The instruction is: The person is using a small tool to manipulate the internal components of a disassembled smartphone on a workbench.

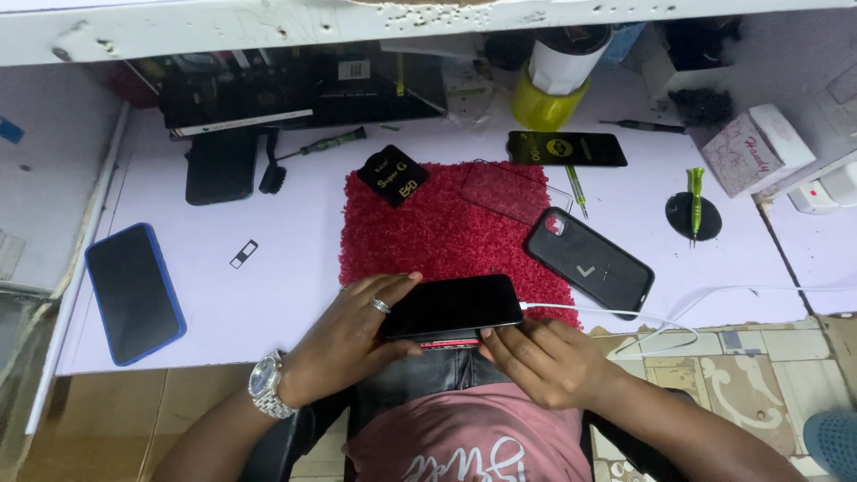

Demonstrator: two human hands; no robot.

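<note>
Both hands hold black slab smartphone (pixel 453 306) flat over near edge of red shaggy mat (pixel 442 234). Left hand (pixel 357 335) grips left end; right hand (pixel 540 353) pinches near edge. White charging cable (pixel 616 312) plugged in at right end. Black phone case (pixel 587 261) right of mat. Step looks like inspection; steady grip needed.

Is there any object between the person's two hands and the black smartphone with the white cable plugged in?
No, nothing visible is between them. The left hand and the right hand both touch the black smartphone directly, at the near edge of the red fluffy mat. The white cable leads away to the right.
</note>
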